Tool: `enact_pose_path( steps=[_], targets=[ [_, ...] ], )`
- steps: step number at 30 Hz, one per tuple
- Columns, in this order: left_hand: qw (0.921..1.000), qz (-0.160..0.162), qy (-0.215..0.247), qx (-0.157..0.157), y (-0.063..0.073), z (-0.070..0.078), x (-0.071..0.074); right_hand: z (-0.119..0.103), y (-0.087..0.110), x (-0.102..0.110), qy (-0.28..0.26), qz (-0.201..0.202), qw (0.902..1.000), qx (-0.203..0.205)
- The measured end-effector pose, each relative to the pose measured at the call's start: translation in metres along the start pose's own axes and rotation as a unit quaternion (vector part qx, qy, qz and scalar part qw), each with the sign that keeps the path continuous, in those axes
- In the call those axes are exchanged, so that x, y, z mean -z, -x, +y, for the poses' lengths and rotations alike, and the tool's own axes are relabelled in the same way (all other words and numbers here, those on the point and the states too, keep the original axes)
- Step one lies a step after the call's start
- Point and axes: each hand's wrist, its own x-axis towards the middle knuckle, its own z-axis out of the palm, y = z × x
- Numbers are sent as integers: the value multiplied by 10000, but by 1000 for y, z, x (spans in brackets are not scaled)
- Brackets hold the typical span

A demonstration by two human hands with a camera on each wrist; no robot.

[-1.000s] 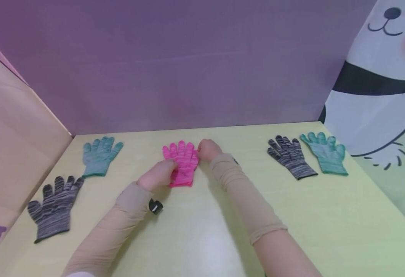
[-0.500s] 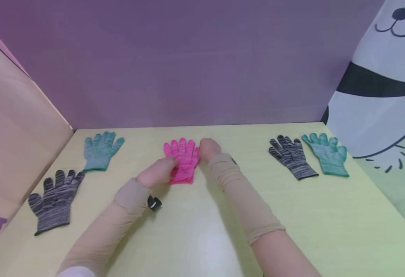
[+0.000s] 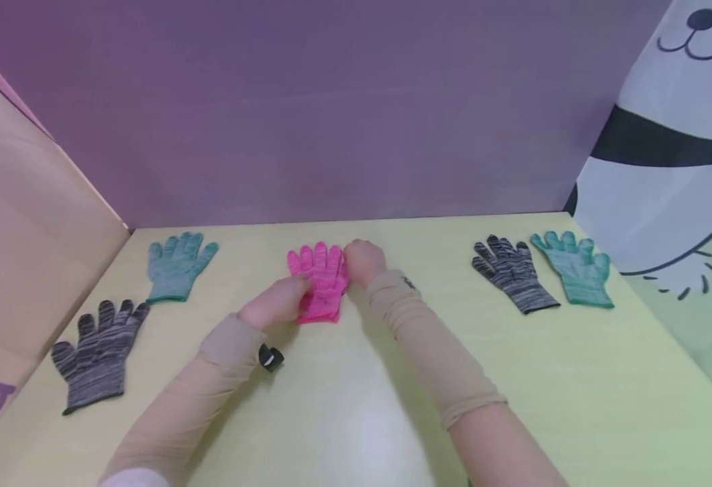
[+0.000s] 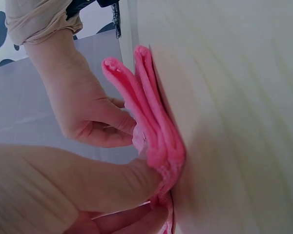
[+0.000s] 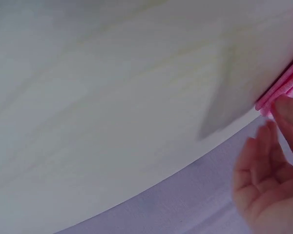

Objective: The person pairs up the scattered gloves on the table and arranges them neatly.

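Near the middle of the pale table (image 3: 514, 379), with 12 o'clock as its far edge in the head view, the left hand (image 3: 276, 301) pinches the pink glove (image 3: 326, 287) at its 8 o'clock side; thumb bears on the fabric, fingers curled, hardly any gap. Right hand (image 3: 364, 262) at the 2 o'clock side: thumb and fingers nearly closed on the glove's edge, remaining fingers curled.

Pink glove lies flat, fingers toward 12, cuff toward 6. Left wrist view shows layered fabric; cannot tell whether one glove or two.

Beige sleeves (image 3: 435, 345) cover both forearms; black device (image 3: 270, 357) at the left wrist.

Outward from the pink glove: left teal glove (image 3: 176, 270) at 9 to 10 o'clock; left grey glove (image 3: 100, 358) at 8, one fingertip at or just beside the teal cuff. Right grey glove (image 3: 514, 274) at 3, fingers toward 11; right teal glove (image 3: 581, 270) just beside it, farther out.

Purple wall (image 3: 356, 122) at 12, peach panel (image 3: 27, 203) at 10, panda drawing (image 3: 666, 210) at 2.
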Motion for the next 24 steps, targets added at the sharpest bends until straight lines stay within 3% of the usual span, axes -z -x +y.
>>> enact_pose_path(
  steps=[6, 12, 18, 24],
  targets=[
    [9999, -101, -22, 91, 1, 0, -3, 7, 3, -2, -445, -312, 9984, -184],
    [9999, -55, -119, -24, 1, 0, -3, 14, 10, 2, -921, -566, 9940, -138],
    [9999, -40, -122, -74, 1, -2, -2, 15, 16, 8, -989, -917, 9907, -183],
    [9999, 20, -80, -71, 0, -2, -2, 15, 17, 9, -1029, -842, 9911, -47]
  ],
)
